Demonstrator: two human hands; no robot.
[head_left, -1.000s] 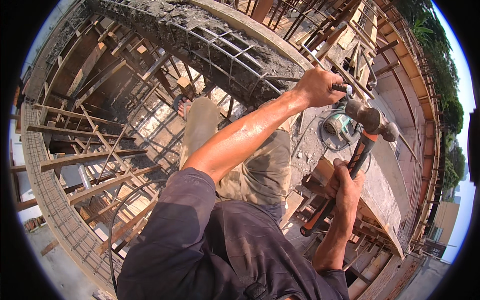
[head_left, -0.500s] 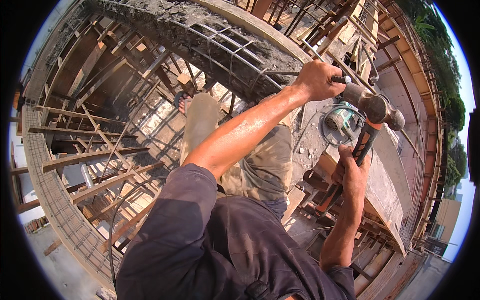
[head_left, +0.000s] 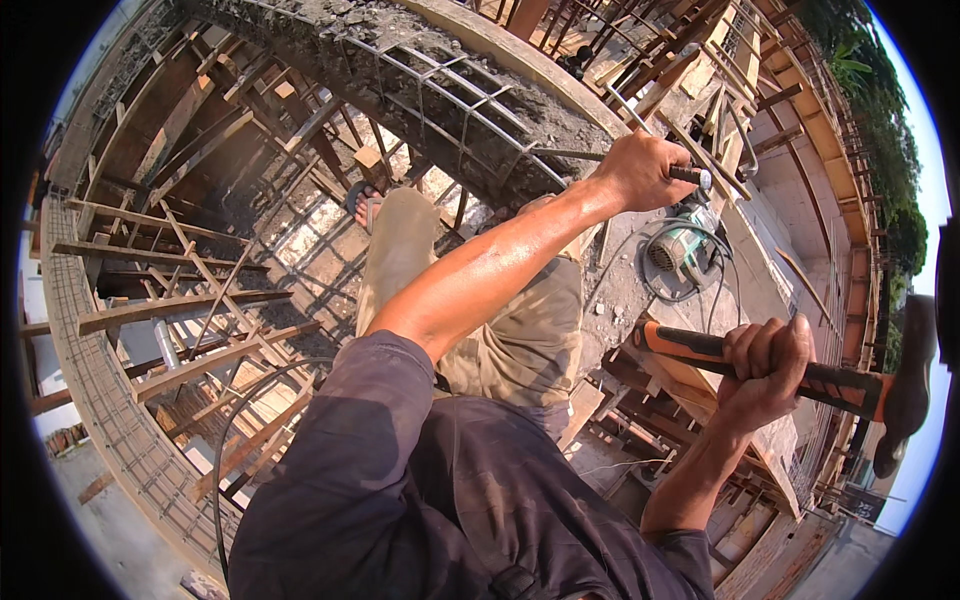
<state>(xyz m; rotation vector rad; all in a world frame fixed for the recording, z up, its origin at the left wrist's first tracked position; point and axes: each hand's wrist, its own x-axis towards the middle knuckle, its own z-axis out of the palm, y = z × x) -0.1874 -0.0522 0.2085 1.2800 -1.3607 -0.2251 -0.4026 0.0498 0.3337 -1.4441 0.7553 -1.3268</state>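
My left hand (head_left: pixel 645 172) is wrapped around a steel chisel (head_left: pixel 690 177). The chisel's shaft runs left toward broken concrete (head_left: pixel 500 110) with bare reinforcing bars (head_left: pixel 455 72); its blunt end sticks out to the right of my fist. Whether the tip touches the concrete, I cannot tell. At the right, my right hand (head_left: pixel 765 365) grips a hammer (head_left: pixel 690 345) by its black and orange handle. The hammer's dark head (head_left: pixel 908 385) is out at the far right, well apart from the chisel.
A green power tool (head_left: pixel 675 250) with a coiled cable lies on the rubble-strewn concrete. Timber props and planks (head_left: pixel 190 310) fill the deep openings below and left. A curved beam with a rebar cage (head_left: pixel 100 400) borders the left side. My sandaled foot (head_left: pixel 367 203) is among the timbers.
The hammer has swung away from the chisel's end, out to the right and down, with my right hand. My left hand stays on the chisel in nearly the same place.
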